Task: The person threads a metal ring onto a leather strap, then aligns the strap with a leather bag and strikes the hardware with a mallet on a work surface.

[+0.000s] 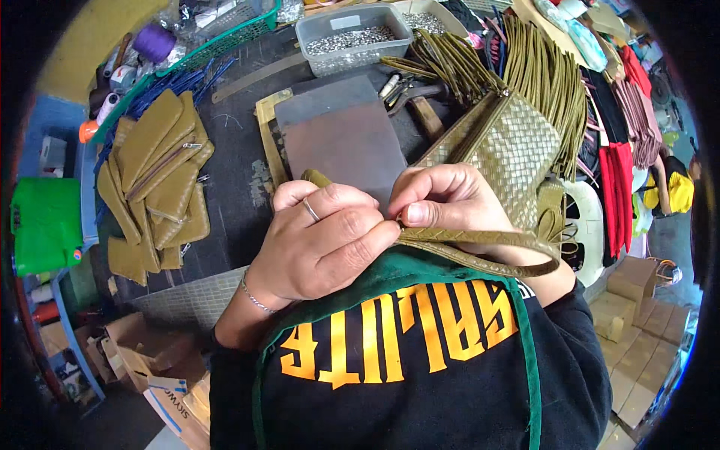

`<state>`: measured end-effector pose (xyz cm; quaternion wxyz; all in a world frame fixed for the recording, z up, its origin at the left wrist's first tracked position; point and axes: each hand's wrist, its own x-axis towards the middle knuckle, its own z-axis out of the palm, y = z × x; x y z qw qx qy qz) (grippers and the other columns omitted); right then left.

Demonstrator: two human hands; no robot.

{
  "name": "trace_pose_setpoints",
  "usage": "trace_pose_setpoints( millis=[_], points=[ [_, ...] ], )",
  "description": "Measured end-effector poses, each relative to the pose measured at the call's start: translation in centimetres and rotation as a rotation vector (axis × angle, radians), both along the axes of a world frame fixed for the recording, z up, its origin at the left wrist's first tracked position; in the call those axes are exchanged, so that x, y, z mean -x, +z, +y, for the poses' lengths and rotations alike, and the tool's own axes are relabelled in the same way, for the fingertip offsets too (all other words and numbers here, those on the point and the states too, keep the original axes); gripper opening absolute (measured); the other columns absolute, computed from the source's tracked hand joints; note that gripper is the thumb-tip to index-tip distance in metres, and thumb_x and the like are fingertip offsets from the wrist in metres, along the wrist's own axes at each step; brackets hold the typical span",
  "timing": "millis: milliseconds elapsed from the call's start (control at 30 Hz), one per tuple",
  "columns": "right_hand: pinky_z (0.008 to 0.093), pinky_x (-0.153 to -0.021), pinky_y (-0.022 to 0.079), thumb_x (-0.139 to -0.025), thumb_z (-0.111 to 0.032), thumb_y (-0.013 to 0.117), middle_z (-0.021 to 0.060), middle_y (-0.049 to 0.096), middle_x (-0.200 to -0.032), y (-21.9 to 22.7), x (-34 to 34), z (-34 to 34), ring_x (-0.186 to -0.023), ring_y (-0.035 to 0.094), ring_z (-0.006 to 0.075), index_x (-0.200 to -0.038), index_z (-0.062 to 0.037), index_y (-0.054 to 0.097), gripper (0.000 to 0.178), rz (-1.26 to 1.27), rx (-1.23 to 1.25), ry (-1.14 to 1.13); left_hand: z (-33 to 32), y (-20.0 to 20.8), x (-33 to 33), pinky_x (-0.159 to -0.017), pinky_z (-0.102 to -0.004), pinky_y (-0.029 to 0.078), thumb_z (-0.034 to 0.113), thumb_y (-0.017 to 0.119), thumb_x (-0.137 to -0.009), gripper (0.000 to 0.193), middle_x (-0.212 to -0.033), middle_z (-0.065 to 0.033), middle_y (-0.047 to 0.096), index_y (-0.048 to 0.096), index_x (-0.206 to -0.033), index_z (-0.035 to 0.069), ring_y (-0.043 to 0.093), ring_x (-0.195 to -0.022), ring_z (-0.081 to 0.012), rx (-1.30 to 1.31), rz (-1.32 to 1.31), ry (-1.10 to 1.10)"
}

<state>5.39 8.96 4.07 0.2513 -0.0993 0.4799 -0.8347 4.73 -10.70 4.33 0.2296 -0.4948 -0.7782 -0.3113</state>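
My left hand (330,232) and my right hand (450,199) meet in front of my chest, fingertips almost touching. Between finger and thumb my right hand pinches the end of an olive woven-textured strap (517,264), which loops out to the right below it. A small dark fitting (402,223) shows at the pinch, too small to make out. The left fingers are curled closed around an olive leather piece (316,178); only its rounded edge peeks out above the knuckles, and the rest is hidden. Just beyond my hands lies a flat grey-brown board (341,139).
Olive zipped pouches (161,180) are piled at the left. A clear bin of small metal parts (352,41) stands at the back. Bundled olive straps (544,90) and a woven olive panel (517,142) lie at the right, near pliers (412,96). Another person (667,187) is far right.
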Motion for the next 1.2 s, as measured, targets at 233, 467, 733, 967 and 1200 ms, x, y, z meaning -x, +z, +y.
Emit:
trace_pose_setpoints(
  millis=[233,467,733,967,1200],
  points=[
    [0.0216,-0.069,0.047,-0.076,-0.002,0.062,0.0064,0.061,-0.081,0.2,-1.4,0.6,-0.077,0.058,0.0108,-0.085,0.0021,0.064,0.01,0.291,-0.229,-0.03,0.3,-0.2,-0.9,-0.071,-0.0281,0.032,0.011,0.06,-0.067,0.022,-0.083,0.0045,0.057,0.06,-0.089,0.012,0.057,-0.08,-0.0114,-0.011,-0.003,-0.028],
    [0.0212,-0.068,0.046,-0.077,-0.002,0.062,0.0062,0.06,-0.081,-0.2,-1.8,0.8,-0.076,0.057,0.0111,-0.084,0.0015,0.064,0.009,0.308,-0.161,-0.068,0.3,0.0,-0.8,-0.069,-0.0277,0.032,0.01,0.062,-0.066,0.022,-0.08,0.004,0.058,0.06,-0.088,0.011,0.058,-0.078,-0.012,-0.021,0.038,-0.066],
    [0.0215,-0.068,0.045,-0.08,-0.006,0.059,0.005,0.059,-0.082,-0.4,-2.0,0.0,-0.078,0.055,0.0102,-0.083,0.0017,0.064,0.01,0.208,-0.211,-0.081,0.1,-0.4,-0.5,-0.068,-0.0277,0.033,0.006,0.066,-0.062,0.026,-0.08,0.004,0.057,0.06,-0.087,0.011,0.057,-0.078,-0.0123,-0.05,-0.001,-0.059],
    [0.0218,-0.067,0.045,-0.076,-0.004,0.062,0.0063,0.06,-0.081,-0.4,-1.5,0.4,-0.075,0.056,0.0121,-0.081,0.0012,0.064,0.008,0.42,-0.253,-0.088,0.1,-0.4,-0.4,-0.067,-0.028,0.033,0.006,0.067,-0.063,0.026,-0.08,0.0037,0.057,0.059,-0.088,0.01,0.058,-0.079,-0.0127,-0.062,-0.035,-0.074],
    [0.0236,-0.066,0.047,-0.075,-0.004,0.063,0.0081,0.059,-0.081,-0.6,-1.2,0.7,-0.076,0.057,0.0143,-0.083,0.0007,0.065,0.01,0.564,-0.366,-0.151,0.0,-0.8,-0.3,-0.07,-0.0285,0.033,0.008,0.067,-0.065,0.024,-0.082,0.0025,0.058,0.059,-0.088,0.011,0.058,-0.08,-0.0135,-0.055,-0.06,-0.063]
  ],
)
